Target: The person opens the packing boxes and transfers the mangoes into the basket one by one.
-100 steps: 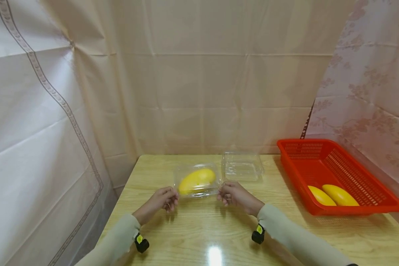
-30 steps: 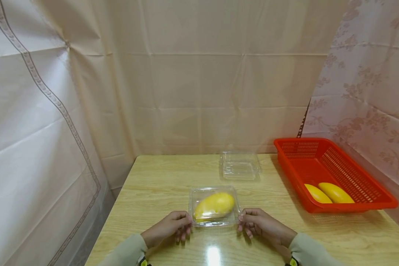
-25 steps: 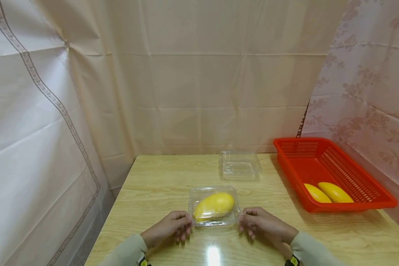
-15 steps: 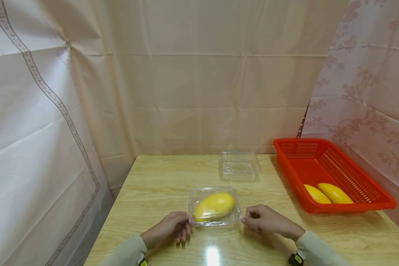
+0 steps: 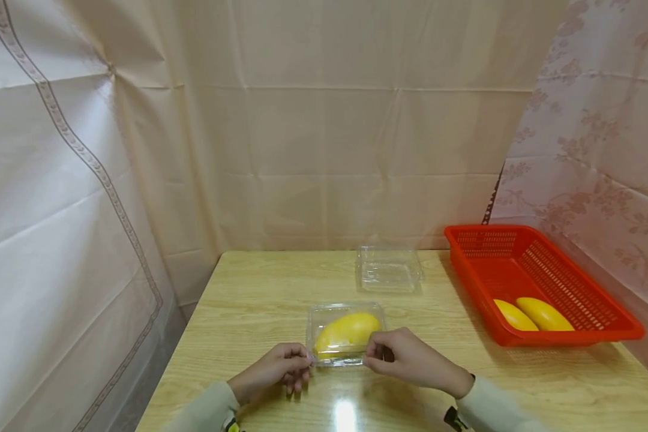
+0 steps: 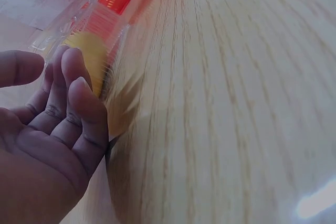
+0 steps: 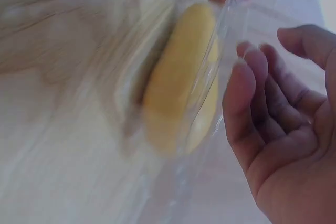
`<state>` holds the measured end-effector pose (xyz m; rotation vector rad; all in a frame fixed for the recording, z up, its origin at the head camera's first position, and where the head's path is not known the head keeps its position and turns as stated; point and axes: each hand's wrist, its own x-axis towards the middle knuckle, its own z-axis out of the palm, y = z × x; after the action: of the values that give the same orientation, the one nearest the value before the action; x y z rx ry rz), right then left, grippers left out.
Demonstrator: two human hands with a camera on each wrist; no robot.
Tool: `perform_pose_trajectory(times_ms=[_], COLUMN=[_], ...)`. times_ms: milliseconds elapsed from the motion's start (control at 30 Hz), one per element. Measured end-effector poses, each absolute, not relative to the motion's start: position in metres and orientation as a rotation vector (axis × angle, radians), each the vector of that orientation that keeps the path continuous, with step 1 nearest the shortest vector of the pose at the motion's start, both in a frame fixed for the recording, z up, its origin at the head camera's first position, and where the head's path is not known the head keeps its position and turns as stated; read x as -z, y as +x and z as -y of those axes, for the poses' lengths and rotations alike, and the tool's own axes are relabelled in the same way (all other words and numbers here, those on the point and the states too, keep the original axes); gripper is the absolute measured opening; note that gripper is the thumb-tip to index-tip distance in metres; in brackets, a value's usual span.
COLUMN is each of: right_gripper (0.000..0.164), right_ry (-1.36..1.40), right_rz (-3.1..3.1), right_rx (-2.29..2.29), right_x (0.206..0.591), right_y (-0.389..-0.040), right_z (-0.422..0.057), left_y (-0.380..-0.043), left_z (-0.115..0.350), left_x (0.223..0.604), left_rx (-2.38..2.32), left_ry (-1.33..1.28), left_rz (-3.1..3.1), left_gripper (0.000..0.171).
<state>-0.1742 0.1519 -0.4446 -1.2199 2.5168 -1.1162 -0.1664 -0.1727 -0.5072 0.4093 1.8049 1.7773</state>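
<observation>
A yellow mango (image 5: 348, 335) lies inside a clear plastic clamshell box (image 5: 324, 315) on the table, with the lid over it. My left hand (image 5: 278, 369) pinches the front left corner of the box between thumb and index finger; its other fingers hang loosely curled. Over the front right part of the box is my right hand (image 5: 410, 363), fingers bent. In the right wrist view, its thumb and fingertips (image 7: 242, 80) stand apart with nothing between them, beside the lid edge. The mango (image 7: 181, 82) shows through the plastic there.
Another clear plastic box (image 5: 391, 276) sits at the back of the wooden table (image 5: 259, 282). A red basket (image 5: 518, 339) at the right holds two yellow mangoes (image 5: 544, 314). Cloth curtains (image 5: 324, 150) hang behind and on both sides.
Over the last seconds the box with the mango came nearer and was set on the table. My right hand then left its right corner and moved left over the front edge; my left hand stayed.
</observation>
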Motion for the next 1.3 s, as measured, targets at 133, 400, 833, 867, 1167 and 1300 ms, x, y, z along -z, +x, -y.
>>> perform_pose_trajectory(times_ms=[133, 400, 833, 867, 1167, 1300], right_gripper=[0.014, 0.015, 0.026, 0.026, 0.032, 0.031], right_ry=[-1.258, -1.512, -1.552, -1.559, -1.602, -1.597], right_rz=[-2.643, -2.903, -3.214, -3.223, -3.273, -3.243], right_rx=[0.966, 0.583, -0.204, -0.235, 0.084, 0.214], right_x=[0.442, 0.445, 0.451, 0.451, 0.453, 0.452], right_y=[-0.169, -0.156, -0.150, -0.150, -0.157, -0.160], right_z=[-0.125, -0.076, -0.047, -0.047, -0.049, -0.050], left_y=[-0.166, -0.165, -0.165, -0.165, -0.165, -0.165], left_z=[0.172, 0.171, 0.169, 0.168, 0.167, 0.167], left_x=[0.506, 0.504, 0.504, 0.503, 0.498, 0.496], left_rx=[-1.774, -1.764, -1.738, -1.733, -1.702, -1.695], left_ry=[0.412, 0.412, 0.411, 0.407, 0.299, 0.272], left_rz=[-1.803, -1.798, -1.819, -1.827, -1.886, -1.903], left_gripper=[0.036, 0.030, 0.023, 0.022, 0.025, 0.027])
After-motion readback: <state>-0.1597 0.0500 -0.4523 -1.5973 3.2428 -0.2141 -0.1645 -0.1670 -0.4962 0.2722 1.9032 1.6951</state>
